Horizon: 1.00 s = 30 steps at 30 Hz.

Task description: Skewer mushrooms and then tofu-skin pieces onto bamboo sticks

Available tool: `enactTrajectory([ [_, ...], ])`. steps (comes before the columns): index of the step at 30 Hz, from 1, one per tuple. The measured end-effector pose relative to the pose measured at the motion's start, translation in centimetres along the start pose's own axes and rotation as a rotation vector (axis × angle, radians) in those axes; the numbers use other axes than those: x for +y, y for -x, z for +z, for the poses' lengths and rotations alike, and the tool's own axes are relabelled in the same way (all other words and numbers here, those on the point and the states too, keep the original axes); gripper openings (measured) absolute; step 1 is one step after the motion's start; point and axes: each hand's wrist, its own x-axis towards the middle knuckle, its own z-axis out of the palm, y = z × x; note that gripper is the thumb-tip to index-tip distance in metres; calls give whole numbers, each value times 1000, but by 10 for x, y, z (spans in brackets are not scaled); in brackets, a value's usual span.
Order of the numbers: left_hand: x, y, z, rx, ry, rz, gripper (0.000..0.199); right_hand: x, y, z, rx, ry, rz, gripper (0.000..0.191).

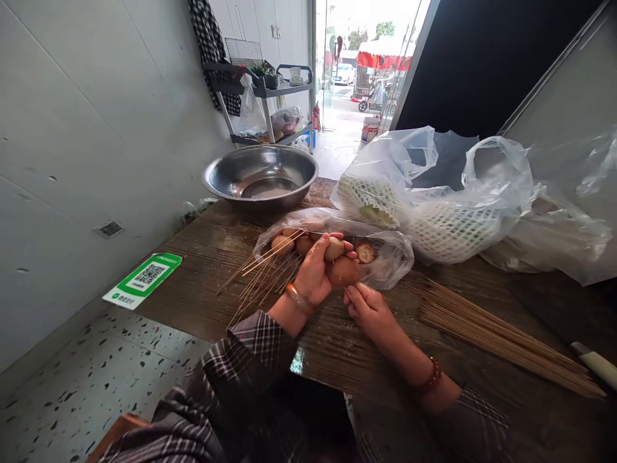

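Note:
Rounded brown mushrooms are held in my left hand point(313, 273), its fingers curled around a pale one point(334, 249) and a larger brown one point(342, 272). Just below the larger mushroom, my right hand point(370, 307) is closed in a pinch; what lies between its fingertips is too small to make out. Behind both hands lies an open clear plastic bag point(393, 254) with several mushrooms inside, one showing its cut stem point(365, 253). Left of my left hand, several thin sticks point(260, 273) fan out, some reaching mushrooms at the bag's edge.
A steel basin point(263, 177) stands at the back left of the wooden table point(212, 257). Plastic bags with foam-netted produce point(446, 225) sit back right. Bundled sticks point(501, 334) and a pale-handled tool point(598, 365) lie right. A green QR card point(144, 280) is at the left edge.

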Motion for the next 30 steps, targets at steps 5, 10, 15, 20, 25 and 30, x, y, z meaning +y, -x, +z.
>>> enactTrajectory([
  [5,-2,0,0,17,-16,69,29,4,-4,3,46,34,-47,50],
  [10,4,0,-1,26,-80,88,29,-2,-7,-3,-56,11,-2,52],
  [15,17,-3,-9,74,-75,115,37,-13,1,-15,-178,68,28,51],
  [20,16,-12,-19,124,-125,181,44,-11,8,-20,-104,41,31,45],
  [25,12,-18,-21,100,-157,197,41,-5,20,-14,-26,-138,109,46],
  [30,18,-20,-18,15,-140,281,32,-12,38,1,1,-331,186,44],
])
